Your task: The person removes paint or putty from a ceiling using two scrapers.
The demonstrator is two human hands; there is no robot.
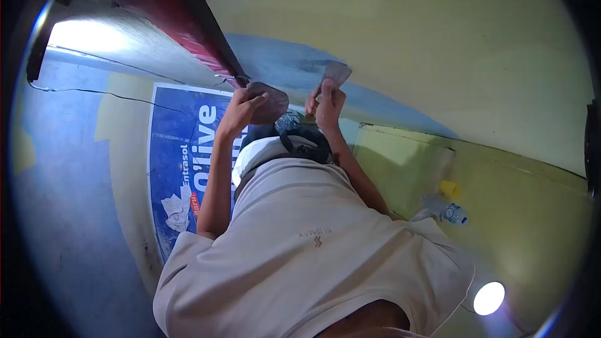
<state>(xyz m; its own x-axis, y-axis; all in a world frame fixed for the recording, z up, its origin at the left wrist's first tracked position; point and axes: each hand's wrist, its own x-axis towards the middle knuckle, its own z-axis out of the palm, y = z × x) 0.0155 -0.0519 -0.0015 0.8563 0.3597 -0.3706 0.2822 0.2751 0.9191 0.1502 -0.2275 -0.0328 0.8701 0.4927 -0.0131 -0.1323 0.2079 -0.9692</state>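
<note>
My left hand (238, 112) is closed on the edge of a flat, dark brownish plate (269, 104) with a rounded end, thumb on top. My right hand (329, 106) grips a small flat scraper (337, 73), whose greyish blade points up near the wall. Both hands are in front of my body, a short gap apart. A blue-grey patch (282, 56) marks the yellowish-green wall (407, 31) just beyond them.
A dark red panel with a dark edge (169, 6) slopes down to my left hand. A blue poster (172, 181) lies at the left. A plastic bottle (455, 214) and a yellow object (449, 189) are at the right, with a round lamp (489, 298) below.
</note>
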